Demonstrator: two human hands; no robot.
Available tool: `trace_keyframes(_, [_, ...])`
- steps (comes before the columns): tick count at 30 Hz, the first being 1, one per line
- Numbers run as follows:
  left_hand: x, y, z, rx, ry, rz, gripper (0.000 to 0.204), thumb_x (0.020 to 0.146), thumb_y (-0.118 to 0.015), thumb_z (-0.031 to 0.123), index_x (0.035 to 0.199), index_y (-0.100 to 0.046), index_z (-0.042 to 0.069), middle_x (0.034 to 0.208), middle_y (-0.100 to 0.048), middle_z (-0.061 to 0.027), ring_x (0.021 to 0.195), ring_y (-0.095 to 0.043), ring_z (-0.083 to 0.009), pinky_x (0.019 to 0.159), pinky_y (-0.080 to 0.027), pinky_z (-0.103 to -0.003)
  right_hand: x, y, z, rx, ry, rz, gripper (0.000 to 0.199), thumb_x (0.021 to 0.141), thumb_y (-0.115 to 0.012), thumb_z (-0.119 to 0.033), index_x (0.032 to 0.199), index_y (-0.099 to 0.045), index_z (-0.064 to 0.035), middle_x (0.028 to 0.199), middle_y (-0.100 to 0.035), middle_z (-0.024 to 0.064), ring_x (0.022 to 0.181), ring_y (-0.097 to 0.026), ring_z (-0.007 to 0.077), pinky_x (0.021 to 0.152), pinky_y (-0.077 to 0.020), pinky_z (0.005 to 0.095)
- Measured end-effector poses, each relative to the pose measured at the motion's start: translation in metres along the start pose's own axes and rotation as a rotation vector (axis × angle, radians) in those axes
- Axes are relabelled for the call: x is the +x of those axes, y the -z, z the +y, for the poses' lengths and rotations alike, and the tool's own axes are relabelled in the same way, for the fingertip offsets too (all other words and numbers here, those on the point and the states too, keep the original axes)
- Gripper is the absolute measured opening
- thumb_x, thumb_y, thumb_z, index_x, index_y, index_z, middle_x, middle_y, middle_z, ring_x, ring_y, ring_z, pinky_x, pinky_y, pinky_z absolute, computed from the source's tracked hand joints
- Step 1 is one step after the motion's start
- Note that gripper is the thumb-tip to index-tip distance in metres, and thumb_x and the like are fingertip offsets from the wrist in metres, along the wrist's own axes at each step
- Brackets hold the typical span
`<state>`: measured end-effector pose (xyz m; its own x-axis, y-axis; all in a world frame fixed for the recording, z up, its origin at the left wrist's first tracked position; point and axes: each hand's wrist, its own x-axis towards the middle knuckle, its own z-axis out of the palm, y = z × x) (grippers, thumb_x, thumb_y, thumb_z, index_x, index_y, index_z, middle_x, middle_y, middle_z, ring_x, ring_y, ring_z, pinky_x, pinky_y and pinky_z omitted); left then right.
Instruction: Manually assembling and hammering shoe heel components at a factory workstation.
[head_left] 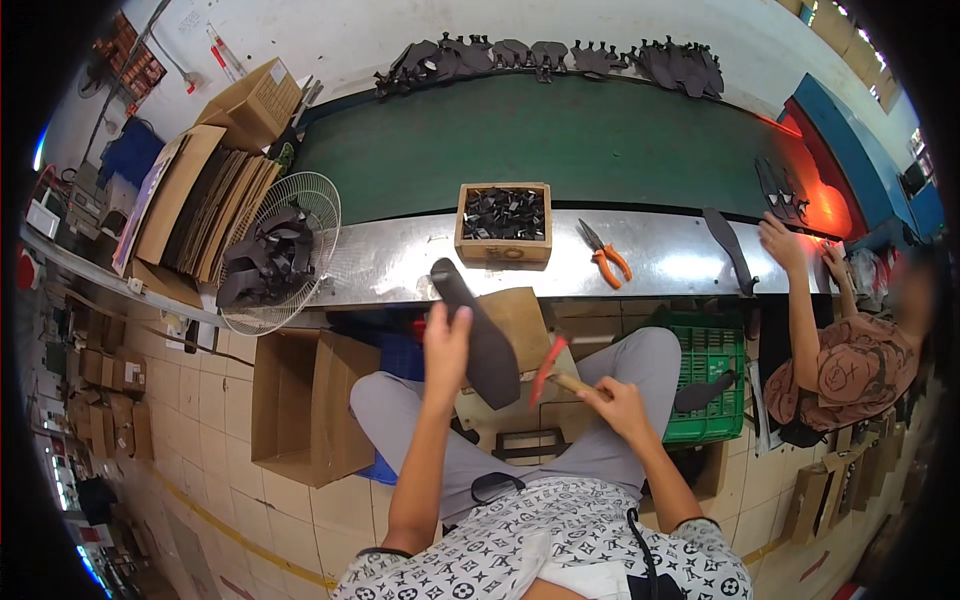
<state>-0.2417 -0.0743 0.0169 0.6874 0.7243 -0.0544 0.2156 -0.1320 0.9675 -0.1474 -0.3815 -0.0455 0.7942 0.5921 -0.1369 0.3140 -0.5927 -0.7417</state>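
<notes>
Steel bench ahead (650,262); my left hand (445,335) pinches stiff, light black sole (478,330) mid-edge, right hand (617,402) grips hammer (552,368).

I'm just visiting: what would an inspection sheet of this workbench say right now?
Surface: steel bench edge beside a green belt.
Job's things: dark sole in the left hand; hammer in the right hand.
Clutter: wooden box of black parts, orange pliers, fan guard holding straps, green crate.
Grippers: both hands gripping.
Cables: nothing seen.
Surroundings: a co-worker at right, cardboard stacks at left.
</notes>
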Motion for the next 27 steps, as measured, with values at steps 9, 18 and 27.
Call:
trace_keyframes(9, [0.065, -0.017, -0.014, 0.586, -0.586, 0.215, 0.031, 0.091, -0.061, 0.014, 0.118, -0.062, 0.001, 0.114, -0.063, -0.0168, 0.109, -0.055, -0.0368, 0.095, -0.043, -0.046, -0.077, 0.056, -0.035, 0.180, -0.012, 0.171, 0.030, 0.076, -0.079, -0.017, 0.074, -0.054, -0.0003, 0.052, -0.050, 0.0105, 0.046, -0.044, 0.0154, 0.046, -0.0384, 0.0320])
trace_keyframes(18, [0.211, -0.046, 0.012, 1.560, -0.786, -0.115, 0.011, 0.075, -0.066, 0.004, 0.085, -0.072, 0.004, 0.104, -0.066, -0.0143, 0.103, -0.062, -0.0287, 0.076, -0.058, -0.037, -0.058, 0.016, -0.067, 0.361, 0.195, 0.262, 0.019, 0.078, -0.077, -0.007, 0.090, -0.063, -0.0015, 0.068, -0.064, 0.0132, 0.056, -0.059, 0.0140, 0.055, -0.0477, 0.0315])
trace_keyframes(27, [0.229, -0.036, 0.011, 1.365, -0.556, -0.237, 0.009, 0.078, -0.070, 0.013, 0.086, -0.072, 0.009, 0.103, -0.065, -0.0149, 0.099, -0.065, -0.0325, 0.080, -0.056, -0.045, -0.026, 0.011, -0.058, 0.460, 0.031, 0.338, 0.011, 0.084, -0.072, -0.008, 0.094, -0.068, -0.0031, 0.065, -0.061, 0.0042, 0.058, -0.052, 0.0081, 0.055, -0.0448, 0.0275])
